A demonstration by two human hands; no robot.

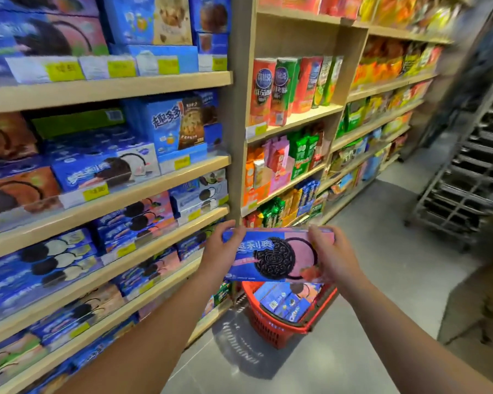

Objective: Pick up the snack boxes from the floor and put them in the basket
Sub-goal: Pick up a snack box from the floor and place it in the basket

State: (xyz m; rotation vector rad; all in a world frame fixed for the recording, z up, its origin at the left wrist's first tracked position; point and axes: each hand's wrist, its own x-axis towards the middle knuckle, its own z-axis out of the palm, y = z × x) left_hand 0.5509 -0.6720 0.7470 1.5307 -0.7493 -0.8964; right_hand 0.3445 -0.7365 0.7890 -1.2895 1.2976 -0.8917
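I see both hands on one Oreo box, held flat in the air above the red basket. Left hand grips the left end, fingers curled over the top edge. Right hand grips the right end the same way. Hands are apart, box spanning between them.

The basket sits on the floor beside the base of the shelves. It already holds several blue boxes (count unclear, probably three or four, the held box hides part of them).

My read on progress: part done, this box lifted but not yet in. I see no loose boxes on the visible floor, so this may be the last one, though the area near the person's feet is out of frame.
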